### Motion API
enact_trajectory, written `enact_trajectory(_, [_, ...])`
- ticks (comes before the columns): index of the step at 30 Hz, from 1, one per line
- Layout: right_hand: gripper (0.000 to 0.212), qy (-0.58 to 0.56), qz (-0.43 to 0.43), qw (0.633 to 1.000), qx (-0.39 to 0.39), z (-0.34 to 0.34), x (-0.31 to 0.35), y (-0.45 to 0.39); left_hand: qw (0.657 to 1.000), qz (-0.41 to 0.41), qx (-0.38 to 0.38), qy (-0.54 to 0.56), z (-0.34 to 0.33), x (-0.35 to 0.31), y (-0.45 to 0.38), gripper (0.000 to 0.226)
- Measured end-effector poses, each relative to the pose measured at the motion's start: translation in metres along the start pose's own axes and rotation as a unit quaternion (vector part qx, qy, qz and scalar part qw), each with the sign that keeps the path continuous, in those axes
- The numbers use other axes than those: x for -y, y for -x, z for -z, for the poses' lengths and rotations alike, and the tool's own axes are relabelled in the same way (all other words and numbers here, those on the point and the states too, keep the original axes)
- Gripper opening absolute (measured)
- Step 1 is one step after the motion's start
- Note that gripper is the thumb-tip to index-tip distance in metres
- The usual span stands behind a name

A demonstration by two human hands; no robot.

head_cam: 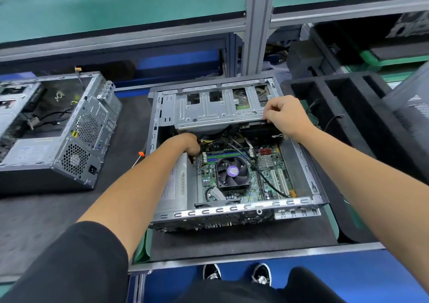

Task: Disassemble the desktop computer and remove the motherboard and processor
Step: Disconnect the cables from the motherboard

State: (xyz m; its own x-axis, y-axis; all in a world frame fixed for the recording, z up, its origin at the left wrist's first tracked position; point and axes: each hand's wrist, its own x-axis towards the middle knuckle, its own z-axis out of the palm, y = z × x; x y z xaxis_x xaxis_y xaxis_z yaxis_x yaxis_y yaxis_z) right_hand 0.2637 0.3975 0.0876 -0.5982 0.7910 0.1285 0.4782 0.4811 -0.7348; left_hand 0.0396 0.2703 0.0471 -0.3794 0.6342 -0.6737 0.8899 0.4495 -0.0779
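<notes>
Head view: open desktop case lies below my arms, motherboard still seated between my hands; my left hand reaches among cables, grip unclear; my right hand pinches the drive cage edge; cable-freeing step, I judge; next, unplug connectors.

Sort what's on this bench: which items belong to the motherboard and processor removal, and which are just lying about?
Part of the job:
open computer case
motherboard
cooler fan
drive cage, gripped by the right hand
cables, where the left hand reaches

Lying about:
second case
black foam tray
orange-handled tool
</notes>
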Motion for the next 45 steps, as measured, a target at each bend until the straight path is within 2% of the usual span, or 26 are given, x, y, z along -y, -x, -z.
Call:
enact_trajectory(5, [0.014, -0.007, 0.003, 1.0, 0.002, 0.0, -0.001, 0.001, 1.0, -0.006, 0.01, -0.015, 0.006, 0.0, 0.007, 0.035])
enact_trajectory(9, [0.015, -0.007, 0.001, 1.0, 0.006, 0.001, -0.002, 0.0, 0.999, -0.012, -0.006, -0.034, 0.005, -0.002, 0.013, 0.009])
enact_trajectory(13, [0.016, -0.011, -0.011, 1.0, 0.009, 0.0, -0.001, 0.0, 0.999, -0.007, -0.026, -0.041, 0.007, 0.001, 0.019, 0.025])
enact_trajectory(15, [0.016, -0.006, -0.011, 1.0, 0.01, 0.0, -0.001, 0.001, 0.999, -0.037, -0.018, -0.016, 0.012, 0.003, 0.024, 0.035])
enact_trajectory(18, [0.018, -0.004, -0.01, 1.0, 0.009, 0.0, 0.001, 0.002, 0.995, -0.099, -0.002, 0.024, 0.015, 0.001, 0.036, 0.027])
enact_trajectory(23, [0.015, 0.003, -0.007, 1.0, 0.013, 0.0, 0.003, 0.003, 0.986, -0.103, 0.058, -0.114, 0.011, -0.016, 0.052, 0.013])
enact_trajectory(27, [0.015, 0.007, -0.005, 1.0, 0.011, 0.0, 0.005, 0.004, 0.969, -0.1, 0.013, -0.227, -0.007, -0.039, 0.05, 0.012])
enact_trajectory(30, [0.014, 0.013, -0.004, 1.0, 0.01, 0.0, 0.005, 0.004, 0.964, -0.107, -0.01, -0.242, -0.018, -0.044, 0.043, 0.009])
enact_trajectory(36, [0.015, 0.011, -0.009, 1.0, 0.008, 0.0, 0.003, 0.004, 0.987, -0.062, -0.015, -0.151, -0.022, -0.046, 0.037, 0.013])
enact_trajectory(40, [0.015, 0.0, -0.005, 1.0, 0.01, 0.001, 0.004, 0.005, 0.99, -0.016, -0.1, -0.1, -0.037, -0.051, 0.037, 0.032])
enact_trajectory(42, [0.014, -0.001, -0.007, 1.0, 0.011, 0.002, 0.004, 0.005, 0.986, -0.01, -0.135, -0.098, -0.041, -0.052, 0.035, 0.034])
enact_trajectory(45, [0.014, -0.004, -0.01, 1.0, 0.011, 0.003, 0.004, 0.005, 0.984, -0.006, -0.149, -0.098, -0.038, -0.053, 0.034, 0.033])
